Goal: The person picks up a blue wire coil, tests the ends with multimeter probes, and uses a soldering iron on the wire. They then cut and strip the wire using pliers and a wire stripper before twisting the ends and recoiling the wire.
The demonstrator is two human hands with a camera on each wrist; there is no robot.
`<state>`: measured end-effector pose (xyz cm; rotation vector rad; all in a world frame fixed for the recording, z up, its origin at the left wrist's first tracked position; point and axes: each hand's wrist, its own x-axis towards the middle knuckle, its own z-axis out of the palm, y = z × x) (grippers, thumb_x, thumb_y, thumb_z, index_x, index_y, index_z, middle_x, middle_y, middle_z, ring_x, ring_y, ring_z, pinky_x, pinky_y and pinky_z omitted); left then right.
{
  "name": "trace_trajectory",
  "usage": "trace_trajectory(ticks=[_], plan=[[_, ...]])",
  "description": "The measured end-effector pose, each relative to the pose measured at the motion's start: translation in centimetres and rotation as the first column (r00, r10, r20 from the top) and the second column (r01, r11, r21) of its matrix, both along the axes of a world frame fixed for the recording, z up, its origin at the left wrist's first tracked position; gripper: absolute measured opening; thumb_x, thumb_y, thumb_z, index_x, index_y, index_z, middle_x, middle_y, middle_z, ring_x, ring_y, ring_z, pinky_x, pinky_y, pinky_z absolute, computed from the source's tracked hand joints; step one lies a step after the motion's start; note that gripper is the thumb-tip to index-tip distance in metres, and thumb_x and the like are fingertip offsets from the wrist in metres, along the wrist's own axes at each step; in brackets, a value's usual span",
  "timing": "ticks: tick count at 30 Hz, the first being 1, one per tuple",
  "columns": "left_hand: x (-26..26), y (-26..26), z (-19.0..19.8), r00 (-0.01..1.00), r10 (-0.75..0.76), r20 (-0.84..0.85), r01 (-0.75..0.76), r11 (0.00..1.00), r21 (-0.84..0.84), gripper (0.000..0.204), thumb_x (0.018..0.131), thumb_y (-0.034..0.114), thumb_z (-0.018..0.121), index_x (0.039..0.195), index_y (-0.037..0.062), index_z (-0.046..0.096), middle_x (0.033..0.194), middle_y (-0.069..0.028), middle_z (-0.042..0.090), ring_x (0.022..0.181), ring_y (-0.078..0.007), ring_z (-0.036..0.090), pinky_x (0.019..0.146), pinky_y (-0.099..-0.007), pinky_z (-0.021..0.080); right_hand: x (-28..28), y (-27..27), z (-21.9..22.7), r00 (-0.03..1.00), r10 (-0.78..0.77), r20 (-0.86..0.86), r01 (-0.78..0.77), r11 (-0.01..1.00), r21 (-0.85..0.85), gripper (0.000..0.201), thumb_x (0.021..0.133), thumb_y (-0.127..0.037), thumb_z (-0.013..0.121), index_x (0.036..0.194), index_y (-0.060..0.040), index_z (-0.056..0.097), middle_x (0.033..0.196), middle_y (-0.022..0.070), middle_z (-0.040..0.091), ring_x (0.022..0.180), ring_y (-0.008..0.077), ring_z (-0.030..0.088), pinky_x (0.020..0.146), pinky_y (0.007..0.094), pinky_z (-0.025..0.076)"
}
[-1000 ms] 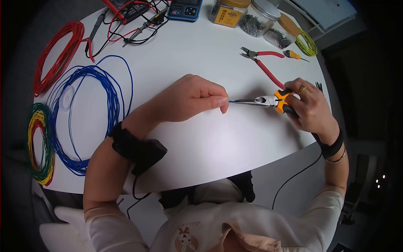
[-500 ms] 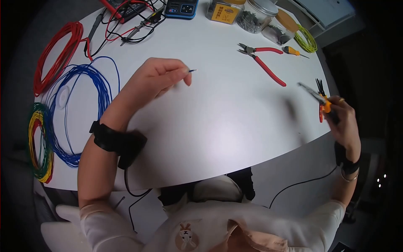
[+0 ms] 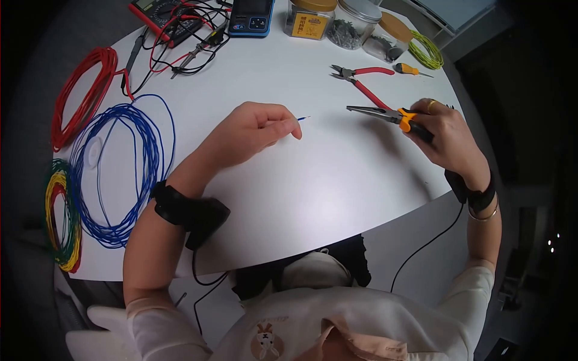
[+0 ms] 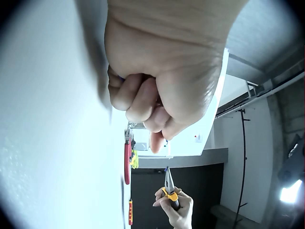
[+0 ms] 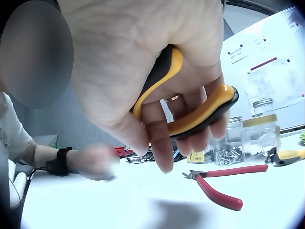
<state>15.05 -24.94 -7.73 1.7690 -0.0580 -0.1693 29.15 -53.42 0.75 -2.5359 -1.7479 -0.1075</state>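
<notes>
My left hand [image 3: 259, 129] pinches a blue wire [image 3: 303, 118] between thumb and forefinger. A short end with a bare tip sticks out to the right; the rest is hidden in the hand. My right hand [image 3: 442, 135] grips needle-nose pliers [image 3: 391, 115] by their yellow and black handles [image 5: 202, 114], with the slim nose pointing left towards the wire, apart from it. A small dark-blue bit shows at the pliers' tip in the left wrist view. Behind the pliers' nose lie red-handled diagonal cutters [image 3: 366, 90], spread apart on the white table [image 3: 313, 198].
Coils of blue wire [image 3: 153, 144], red wire [image 3: 63, 108] and multicoloured wire [image 3: 45, 204] lie at the left. At the back are a red multimeter [image 3: 159, 18], tangled leads, a blue-edged meter [image 3: 250, 24] and jars [image 3: 349, 27]. A small screwdriver [image 3: 406, 69] and a yellow-green coil [image 3: 430, 51] lie back right.
The pliers were at the wire's end, then came away to the right table edge, and are now back nearer the wire. My left hand moved left, then partway back right, still holding the wire.
</notes>
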Motion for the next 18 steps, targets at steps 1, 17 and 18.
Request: trace_trajectory(ticks=[1,17,18], plan=[[0.1,0.1,-0.1,1.0,-0.011,-0.027,0.01,1.0,-0.026,0.021,0.091,0.017,0.049,0.084,0.0034,0.063,0.054,0.0069,0.039,0.048,-0.0025,0.03,0.045,-0.0196,0.024,0.3,0.4,-0.3,1.0,0.006,0.006,-0.007,1.0,0.007,0.017,0.073,-0.01,0.069,0.083,0.0036,0.067,0.088,0.0138,0.062,0.068,0.0273,0.058,0.063,0.0337,0.048],[0.3,0.3,-1.1,0.998,0.011,0.063,-0.017,0.995,0.1,0.019,0.088,0.014,0.054,0.088,-0.0015,0.065,0.068,-0.001,0.058,0.062,-0.0051,0.048,0.057,-0.0194,0.039,1.7,3.2,-1.1,0.992,-0.124,0.037,0.128,0.984,-0.126,0.021,0.08,-0.015,0.064,0.094,0.0006,0.065,0.108,0.0135,0.06,0.09,0.0298,0.058,0.083,0.0363,0.047],[0.4,0.2,-1.1,0.998,0.016,0.054,-0.022,0.994,0.107,0.02,0.088,0.015,0.054,0.089,-0.0016,0.065,0.067,-0.0008,0.058,0.061,-0.0053,0.047,0.056,-0.0195,0.039,1.5,3.4,-1.0,0.983,-0.182,-0.007,0.179,0.972,-0.15,0.02,0.08,-0.015,0.064,0.093,0.0005,0.065,0.108,0.0131,0.06,0.091,0.0294,0.058,0.083,0.0359,0.047]])
